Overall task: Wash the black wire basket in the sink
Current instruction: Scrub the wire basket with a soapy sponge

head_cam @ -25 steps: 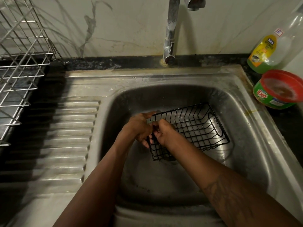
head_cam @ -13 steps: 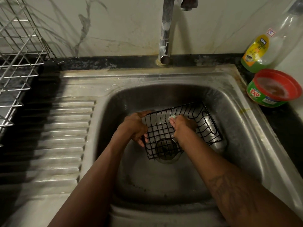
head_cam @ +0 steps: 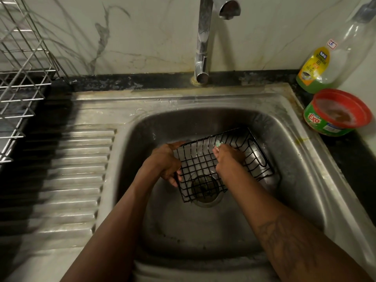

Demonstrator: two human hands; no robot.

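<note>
Basket: black wire, rectangular. One face is a grid of square cells. The side walls are parallel bars under a heavier rim wire. The right end wall carries an oval wire loop.
Basket location: inside the sink, in the right rear part of the basin.
Basket attitude: tilted, not flat. Its near corner sits over the drain, which shows through the grid. Its right end lies against the basin floor near the right wall.
Left grip: left hand clamped on the left edge of the basket, thumb along the upper rim, fingers curled round the lower wires.
Right grip: right hand inside the basket, fingers closed on a pale green scrubber and pressing it against the bars of the far wall.
Faucet: chrome, mounted behind the sink, with its spout above the basin.
Drainboard: ribbed steel, left of the basin.
Rack: bright wire, on the counter at far left.
Bottle: clear, with green liquid at the bottom and a yellow label, at the right rear corner.
Tub: green with a red rim, marked EXO, just in front of the bottle.
</note>
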